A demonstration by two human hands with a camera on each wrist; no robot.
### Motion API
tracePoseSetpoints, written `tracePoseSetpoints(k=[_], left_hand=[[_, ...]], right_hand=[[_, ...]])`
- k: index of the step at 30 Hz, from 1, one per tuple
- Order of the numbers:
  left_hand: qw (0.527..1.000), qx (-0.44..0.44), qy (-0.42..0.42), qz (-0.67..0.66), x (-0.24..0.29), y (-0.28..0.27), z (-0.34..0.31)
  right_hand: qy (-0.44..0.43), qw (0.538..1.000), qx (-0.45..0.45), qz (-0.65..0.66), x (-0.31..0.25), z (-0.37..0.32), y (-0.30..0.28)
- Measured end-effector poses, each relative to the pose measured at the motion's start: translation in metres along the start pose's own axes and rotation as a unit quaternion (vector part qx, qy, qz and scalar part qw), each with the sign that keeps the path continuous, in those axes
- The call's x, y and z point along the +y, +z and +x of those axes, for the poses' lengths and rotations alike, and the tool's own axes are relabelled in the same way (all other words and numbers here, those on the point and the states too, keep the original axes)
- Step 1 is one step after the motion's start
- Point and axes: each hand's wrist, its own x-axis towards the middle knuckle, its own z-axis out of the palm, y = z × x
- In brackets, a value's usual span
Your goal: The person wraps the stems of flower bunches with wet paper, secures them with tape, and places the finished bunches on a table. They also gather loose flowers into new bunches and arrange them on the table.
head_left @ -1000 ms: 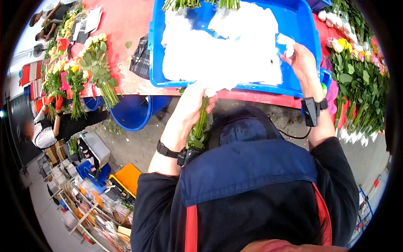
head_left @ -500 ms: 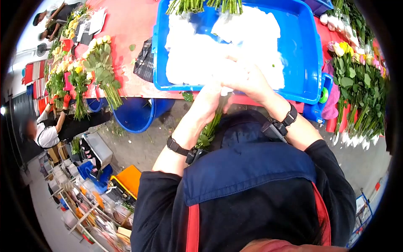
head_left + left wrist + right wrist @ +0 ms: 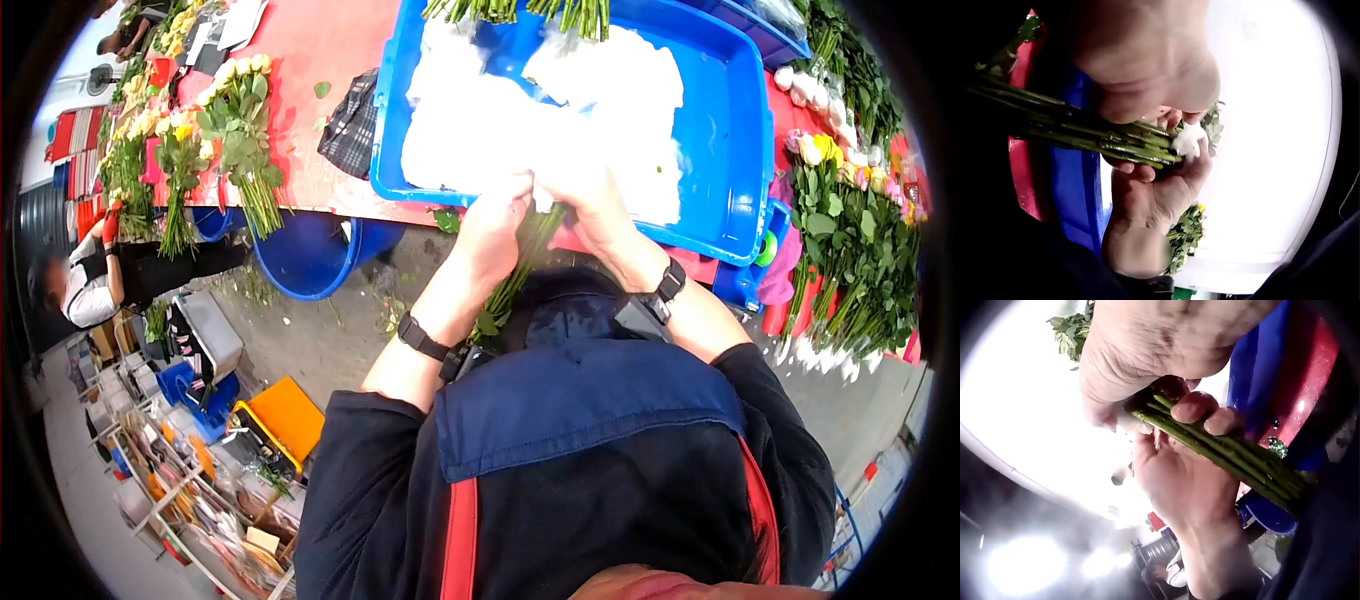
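A bundle of green flower stems [image 3: 1097,134] lies between my two hands, cut ends toward the blue tray [image 3: 735,150]. My left hand [image 3: 495,230] grips it, fingers curled over the stems [image 3: 1235,456] in the right wrist view. At the cut ends sits a wad of wet white cotton [image 3: 1188,142]. My right hand [image 3: 592,205] wraps the ends, its thumb pressing the cotton in the left wrist view. Leaves [image 3: 490,322] of the bundle show by my body; its flower heads are hidden. More white cotton [image 3: 480,125], overexposed, fills much of the tray.
Cut stems [image 3: 570,15] stick over the tray's far side. Rose bunches lie on the red table, yellow ones [image 3: 240,110] left and mixed ones [image 3: 840,210] right. A checked cloth [image 3: 350,128] touches the tray. Below the left edge stands a blue bucket [image 3: 310,255]. Another person works far left.
My right hand has come from the tray's right side, carrying a piece of white cotton, to the stem ends at my left hand. The left hand has kept its grip on the stems.
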Motion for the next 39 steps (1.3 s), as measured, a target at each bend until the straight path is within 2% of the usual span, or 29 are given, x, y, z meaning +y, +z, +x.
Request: tracePoseSetpoints(k=[2,5,7,9,11,14,17,18,21,22,23,24,25,26,27,28,29,31,32,35,36,38,39], left_hand=[[0.999,0.008,0.033,0.009,0.005,0.002,-0.004],[0.997,0.008,0.022,0.071,-0.002,-0.02,0.001],[0.998,-0.025,0.011,0.057,0.006,-0.027,0.002],[0.998,-0.054,-0.006,0.038,0.01,-0.036,0.004],[0.999,-0.022,-0.015,0.035,0.009,-0.042,0.004],[0.999,-0.007,0.015,0.039,0.014,-0.045,0.003],[0.997,0.036,0.025,0.064,0.024,-0.052,-0.002],[0.995,0.058,0.023,0.075,0.029,-0.057,-0.004],[0.983,0.116,0.012,0.143,0.049,-0.081,-0.01],[0.979,0.136,0.009,0.153,0.059,-0.081,-0.013],[0.974,0.142,0.007,0.174,0.062,-0.093,-0.012],[0.967,0.152,0.023,0.203,0.066,-0.096,-0.012],[0.958,0.164,0.039,0.233,0.069,-0.099,-0.013],[0.955,0.166,0.071,0.234,0.067,-0.101,-0.012],[0.951,0.17,0.103,0.237,0.065,-0.103,-0.012],[0.922,0.184,0.083,0.331,0.066,-0.108,-0.012],[0.881,0.215,0.143,0.397,0.057,-0.118,-0.007],[0.84,0.208,0.198,0.461,0.057,-0.118,-0.011],[0.848,0.211,0.222,0.433,0.055,-0.117,-0.013],[0.841,0.201,0.225,0.448,0.066,-0.115,-0.021],[0.849,0.188,0.222,0.442,0.07,-0.113,-0.022],[0.888,0.152,0.113,0.418,0.085,-0.115,-0.025],[0.902,0.134,0.059,0.406,0.09,-0.117,-0.025]], right_hand=[[0.005,0.999,0.004,0.039,-0.001,0.006,0.0],[0.031,0.998,-0.001,0.052,0.001,0.006,0.009],[0.028,0.988,0.046,0.142,-0.011,0.007,0.033],[0.034,0.982,0.039,0.182,-0.009,0.01,0.04],[0.043,0.985,-0.018,0.168,0.009,0.017,0.032],[0.03,0.987,-0.015,0.158,0.019,0.028,0.037],[0.094,0.987,-0.011,0.134,0.018,0.035,0.049],[0.117,0.988,-0.032,0.1,0.002,0.032,0.056],[0.0,0.998,-0.058,-0.031,0.009,0.035,0.06],[-0.049,0.978,0.011,-0.2,0.016,0.035,0.046],[-0.073,0.923,0.094,-0.365,0.023,0.035,0.032],[-0.064,0.844,0.111,-0.52,0.012,0.034,0.015],[-0.021,0.784,0.171,-0.596,0.01,0.035,0.003],[-0.015,0.738,0.172,-0.652,0.011,0.034,-0.009],[0.027,0.721,0.13,-0.68,0.016,0.035,-0.017],[0.068,0.7,0.089,-0.705,0.021,0.038,-0.023],[0.108,0.676,0.048,-0.728,0.026,0.041,-0.026],[0.053,0.675,0.081,-0.732,0.035,0.04,-0.026],[0.027,0.673,0.099,-0.732,0.037,0.038,-0.023],[-0.006,0.709,0.105,-0.698,0.028,0.031,-0.009],[-0.019,0.733,0.099,-0.672,0.028,0.031,-0.008],[-0.046,0.779,0.088,-0.619,0.027,0.035,-0.004],[-0.032,0.801,0.083,-0.592,0.025,0.036,0.003]])
